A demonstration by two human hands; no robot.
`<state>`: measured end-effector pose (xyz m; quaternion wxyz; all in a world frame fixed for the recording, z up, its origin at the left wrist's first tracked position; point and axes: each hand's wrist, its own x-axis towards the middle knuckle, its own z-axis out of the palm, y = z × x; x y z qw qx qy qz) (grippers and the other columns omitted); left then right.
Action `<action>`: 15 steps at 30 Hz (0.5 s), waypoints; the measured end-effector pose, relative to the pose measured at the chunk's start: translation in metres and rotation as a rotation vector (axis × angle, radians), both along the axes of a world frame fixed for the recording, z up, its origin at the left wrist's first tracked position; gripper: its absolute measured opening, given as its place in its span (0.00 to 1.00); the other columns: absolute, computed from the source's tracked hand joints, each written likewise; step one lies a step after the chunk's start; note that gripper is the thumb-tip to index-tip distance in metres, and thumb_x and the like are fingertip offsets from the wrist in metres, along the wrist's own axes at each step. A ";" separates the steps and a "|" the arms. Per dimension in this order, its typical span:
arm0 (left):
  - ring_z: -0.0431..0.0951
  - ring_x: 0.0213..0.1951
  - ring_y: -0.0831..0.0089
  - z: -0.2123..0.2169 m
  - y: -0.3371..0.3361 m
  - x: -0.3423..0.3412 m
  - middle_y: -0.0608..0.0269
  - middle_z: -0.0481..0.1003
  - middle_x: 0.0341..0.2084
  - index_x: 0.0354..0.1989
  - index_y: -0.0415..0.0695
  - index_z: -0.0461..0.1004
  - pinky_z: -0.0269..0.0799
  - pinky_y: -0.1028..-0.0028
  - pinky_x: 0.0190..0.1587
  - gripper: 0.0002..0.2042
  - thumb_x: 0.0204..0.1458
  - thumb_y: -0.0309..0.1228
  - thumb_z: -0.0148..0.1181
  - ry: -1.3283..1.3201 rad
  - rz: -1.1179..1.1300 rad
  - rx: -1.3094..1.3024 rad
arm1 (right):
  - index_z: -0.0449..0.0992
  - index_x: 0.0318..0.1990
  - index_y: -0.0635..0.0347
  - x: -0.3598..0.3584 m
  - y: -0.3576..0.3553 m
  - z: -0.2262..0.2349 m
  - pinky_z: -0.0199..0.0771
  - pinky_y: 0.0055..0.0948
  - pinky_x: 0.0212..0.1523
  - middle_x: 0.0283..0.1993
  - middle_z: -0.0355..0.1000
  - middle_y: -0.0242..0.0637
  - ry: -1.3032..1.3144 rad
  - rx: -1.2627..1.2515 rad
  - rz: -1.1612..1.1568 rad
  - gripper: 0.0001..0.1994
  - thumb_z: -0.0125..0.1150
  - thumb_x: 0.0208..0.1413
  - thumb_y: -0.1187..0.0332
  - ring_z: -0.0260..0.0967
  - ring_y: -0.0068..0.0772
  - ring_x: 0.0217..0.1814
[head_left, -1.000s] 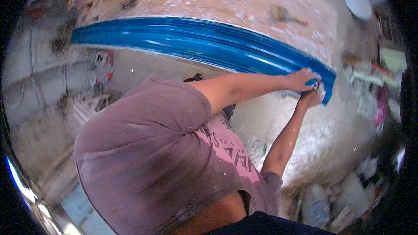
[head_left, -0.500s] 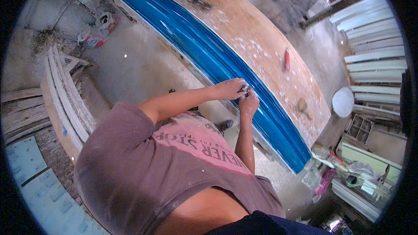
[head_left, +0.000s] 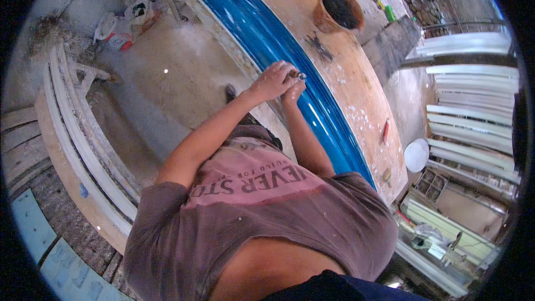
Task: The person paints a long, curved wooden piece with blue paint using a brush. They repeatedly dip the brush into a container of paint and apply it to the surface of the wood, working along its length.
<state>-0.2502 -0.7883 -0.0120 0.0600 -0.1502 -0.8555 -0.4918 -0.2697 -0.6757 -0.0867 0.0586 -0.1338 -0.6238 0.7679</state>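
A: Object in hand?

B: A small dark item (head_left: pixel 299 74), pinched at the fingertips where the two hands meet. Too small to tell what kind. It sits just above the near edge of the long glossy blue moulding (head_left: pixel 262 33)

A: Left hand?

B: Left hand (head_left: pixel 273 81), back of hand up, fingers curled and pressed together, tips closed on the small item

A: Right hand?

B: Right hand (head_left: pixel 292 92) is tucked under and against the left, touching it. Fingers bunched toward the same point; whether they grip the item or only brace the other hand, cannot tell

A: The moulding?

B: It lies lengthwise on a paint-spattered wooden workbench (head_left: pixel 356 89), running from upper left to lower right in the view. Both hands are over its near flank

A: Other things on the bench?

B: A brown round tub (head_left: pixel 337 10) with dark contents at the far end; a red pencil-like stick (head_left: pixel 385 130) toward the right end; a white round lid (head_left: pixel 416 155) just off the bench's right corner

A: Surroundings?

B: White profiled strips stacked at right (head_left: pixel 473 111). More pale strips (head_left: pixel 83 134) lean on a wooden frame at left. Crumpled bags (head_left: pixel 125 19) lie on the concrete floor (head_left: pixel 167 89) at upper left. The person's mauve T-shirt (head_left: pixel 262 217) fills the lower middle
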 end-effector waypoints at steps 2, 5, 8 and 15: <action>0.68 0.49 0.50 -0.006 -0.054 -0.028 0.49 0.69 0.44 0.45 0.40 0.70 0.63 0.58 0.54 0.16 0.52 0.37 0.57 0.070 0.091 -0.011 | 0.78 0.40 0.66 -0.035 -0.062 0.007 0.75 0.30 0.37 0.39 0.75 0.41 0.007 -0.241 0.067 0.12 0.49 0.56 0.70 0.73 0.31 0.39; 0.68 0.48 0.50 -0.007 -0.130 -0.082 0.49 0.69 0.42 0.44 0.40 0.70 0.63 0.57 0.53 0.16 0.53 0.39 0.56 0.117 0.171 -0.069 | 0.76 0.43 0.67 -0.114 -0.133 -0.015 0.76 0.31 0.39 0.38 0.75 0.41 0.048 -0.270 0.081 0.12 0.50 0.57 0.71 0.73 0.34 0.39; 0.68 0.48 0.51 -0.014 -0.231 -0.149 0.50 0.70 0.41 0.44 0.41 0.70 0.62 0.58 0.53 0.16 0.54 0.39 0.56 0.167 0.231 -0.053 | 0.76 0.44 0.68 -0.184 -0.240 0.008 0.78 0.31 0.36 0.37 0.75 0.40 -0.015 0.055 0.018 0.13 0.59 0.50 0.76 0.75 0.31 0.34; 0.73 0.41 0.58 -0.045 -0.435 -0.260 0.51 0.72 0.40 0.43 0.40 0.70 0.68 0.63 0.46 0.12 0.55 0.34 0.56 -0.036 0.448 0.012 | 0.80 0.37 0.63 -0.378 -0.477 -0.019 0.77 0.30 0.31 0.28 0.77 0.41 -0.009 0.214 0.177 0.10 0.63 0.51 0.67 0.77 0.30 0.30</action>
